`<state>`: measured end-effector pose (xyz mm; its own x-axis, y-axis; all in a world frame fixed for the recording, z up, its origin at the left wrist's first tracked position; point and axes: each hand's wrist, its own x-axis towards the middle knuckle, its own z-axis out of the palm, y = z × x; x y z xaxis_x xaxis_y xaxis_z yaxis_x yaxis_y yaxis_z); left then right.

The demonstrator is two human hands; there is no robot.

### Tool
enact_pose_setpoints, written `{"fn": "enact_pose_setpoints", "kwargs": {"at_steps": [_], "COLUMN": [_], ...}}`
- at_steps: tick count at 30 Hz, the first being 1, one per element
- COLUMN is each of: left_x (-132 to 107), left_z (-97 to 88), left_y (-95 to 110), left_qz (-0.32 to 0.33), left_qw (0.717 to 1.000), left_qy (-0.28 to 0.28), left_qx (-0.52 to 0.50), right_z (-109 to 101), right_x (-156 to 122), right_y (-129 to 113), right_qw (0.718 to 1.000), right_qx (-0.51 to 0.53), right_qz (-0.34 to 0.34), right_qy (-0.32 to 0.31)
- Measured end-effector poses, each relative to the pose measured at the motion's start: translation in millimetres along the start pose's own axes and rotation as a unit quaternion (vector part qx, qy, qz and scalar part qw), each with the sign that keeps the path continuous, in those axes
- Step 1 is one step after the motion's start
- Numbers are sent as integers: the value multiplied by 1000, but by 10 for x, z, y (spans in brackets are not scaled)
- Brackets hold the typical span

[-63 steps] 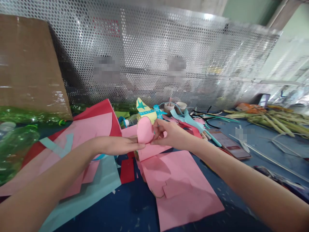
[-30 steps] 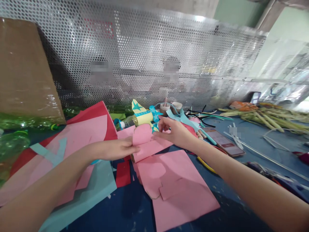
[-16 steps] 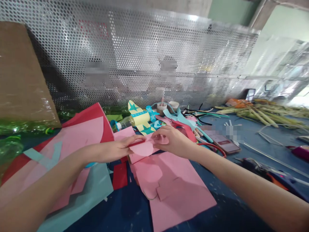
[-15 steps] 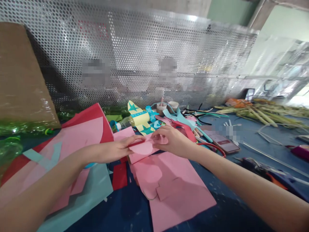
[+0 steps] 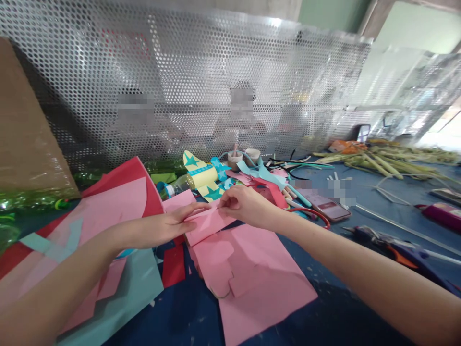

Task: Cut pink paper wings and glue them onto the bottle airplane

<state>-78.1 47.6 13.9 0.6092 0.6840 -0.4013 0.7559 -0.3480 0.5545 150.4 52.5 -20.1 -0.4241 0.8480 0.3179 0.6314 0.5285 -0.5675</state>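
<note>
Both my hands meet over a pink paper-wrapped roll point(image 5: 205, 226) lying on the blue table point(image 5: 345, 288). My left hand point(image 5: 173, 226) holds the roll's left side, fingers pressed along its top edge. My right hand point(image 5: 241, 205) pinches a small pink paper piece at the roll's upper right end, fingers closed. Just beyond the hands lies a bottle plane point(image 5: 196, 177) with yellow wings and teal stars.
A large cut pink sheet point(image 5: 259, 269) lies below the roll, red point(image 5: 126, 175) and light blue point(image 5: 126, 298) sheets to the left. A phone point(image 5: 326, 206), paper strips, green stalks point(image 5: 382, 158) and a glue gun point(image 5: 389, 242) lie right. Green bottles point(image 5: 21, 202) and cardboard point(image 5: 21, 125) stand left; perforated metal screen behind.
The rounded pink flap that stood upright has been folded down flat onto the roll. My right hand came down with it and now pinches at the roll's end.
</note>
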Motion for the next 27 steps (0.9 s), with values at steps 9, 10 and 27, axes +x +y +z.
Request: {"fn": "enact_pose_setpoints", "kwargs": {"at_steps": [9,10,27], "left_x": [12,10,66], "left_z": [-5,-6,24], "left_y": [-18,-16,-172], "left_qz": [-9,-9,36], "left_qw": [1000,1000,997], "left_qy": [-8,-7,65], "left_qx": [4,6,26], "right_z": [76,84,131], "right_x": [24,23,23], "right_y": [7,14,36], "right_qw": [999,999,999], "right_qx": [2,3,-21], "right_qz": [37,39,-5], "right_qy": [25,29,26]}}
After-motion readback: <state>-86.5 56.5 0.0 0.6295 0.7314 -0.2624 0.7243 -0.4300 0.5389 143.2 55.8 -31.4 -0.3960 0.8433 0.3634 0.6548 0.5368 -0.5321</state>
